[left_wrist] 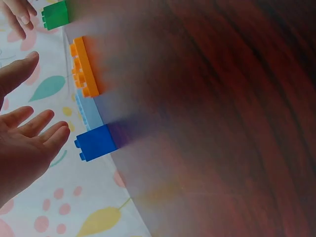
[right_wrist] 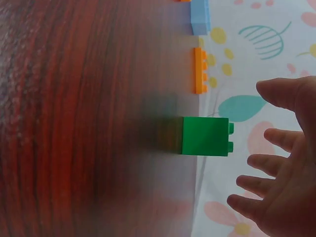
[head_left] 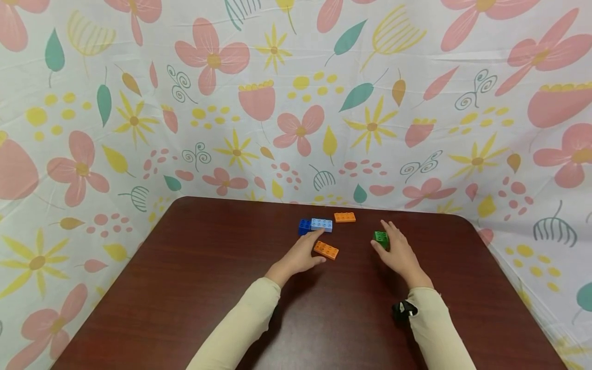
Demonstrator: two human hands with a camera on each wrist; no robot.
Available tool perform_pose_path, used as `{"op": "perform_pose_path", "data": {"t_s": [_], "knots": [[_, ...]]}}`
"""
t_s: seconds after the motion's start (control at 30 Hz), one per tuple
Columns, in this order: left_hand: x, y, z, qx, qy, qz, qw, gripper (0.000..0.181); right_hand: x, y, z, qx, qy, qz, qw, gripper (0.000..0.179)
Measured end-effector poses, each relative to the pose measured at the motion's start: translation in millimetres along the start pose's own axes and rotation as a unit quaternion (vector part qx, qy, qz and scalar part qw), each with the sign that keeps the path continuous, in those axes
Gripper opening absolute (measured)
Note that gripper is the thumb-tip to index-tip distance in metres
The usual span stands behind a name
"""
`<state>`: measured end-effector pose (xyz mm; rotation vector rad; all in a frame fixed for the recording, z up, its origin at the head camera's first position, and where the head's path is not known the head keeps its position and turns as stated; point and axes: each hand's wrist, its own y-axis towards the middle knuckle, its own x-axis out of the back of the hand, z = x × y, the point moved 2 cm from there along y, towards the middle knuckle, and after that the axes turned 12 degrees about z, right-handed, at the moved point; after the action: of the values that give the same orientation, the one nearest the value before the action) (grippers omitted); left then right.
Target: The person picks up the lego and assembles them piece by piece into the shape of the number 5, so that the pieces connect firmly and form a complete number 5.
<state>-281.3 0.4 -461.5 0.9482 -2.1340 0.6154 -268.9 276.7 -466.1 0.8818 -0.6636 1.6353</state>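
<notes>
My left hand [head_left: 298, 255] hovers beside an orange brick [head_left: 326, 250], fingers spread and holding nothing. Just past its fingertips are a light blue brick [head_left: 321, 224] and a dark blue brick [left_wrist: 97, 143], side by side; the hand partly covers the dark blue one in the head view. My right hand [head_left: 399, 252] is spread around a green brick [right_wrist: 206, 136], thumb on one side and fingers on the other. In the right wrist view a gap shows between that hand and the brick. A second orange brick [head_left: 345, 217] lies farther back.
All the bricks lie on a dark brown wooden table [head_left: 194, 288], toward its far edge. Behind it hangs a white cloth [head_left: 259, 123] printed with flowers and leaves. A small black device [head_left: 404, 310] is at the right wrist.
</notes>
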Motion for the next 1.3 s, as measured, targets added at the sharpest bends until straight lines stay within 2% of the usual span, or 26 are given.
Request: {"op": "perform_pose_path", "data": {"t_s": [0.27, 0.77, 1.1, 1.3], "knots": [[-1.0, 8.2, 4.6, 0.009, -0.025, 0.005, 0.9996, 0.072, 0.5, 2.9, -4.4, 0.008, 0.044, 0.016, 0.9988, 0.074], [-5.4, 22.8, 16.7, 0.020, -0.116, 0.003, 0.9930, 0.069, -3.6, 1.8, -16.2, -0.005, 0.099, 0.023, 0.9948, 0.069], [-8.0, 29.4, 21.5, 0.057, -0.135, 0.000, 0.9893, 0.061, -6.7, 6.1, -25.3, -0.002, 0.133, 0.020, 0.9909, 0.061], [-10.4, 34.9, 26.8, 0.070, -0.132, 0.000, 0.9888, 0.055, -7.0, 8.9, -30.1, -0.018, 0.141, 0.026, 0.9895, 0.057]]}}
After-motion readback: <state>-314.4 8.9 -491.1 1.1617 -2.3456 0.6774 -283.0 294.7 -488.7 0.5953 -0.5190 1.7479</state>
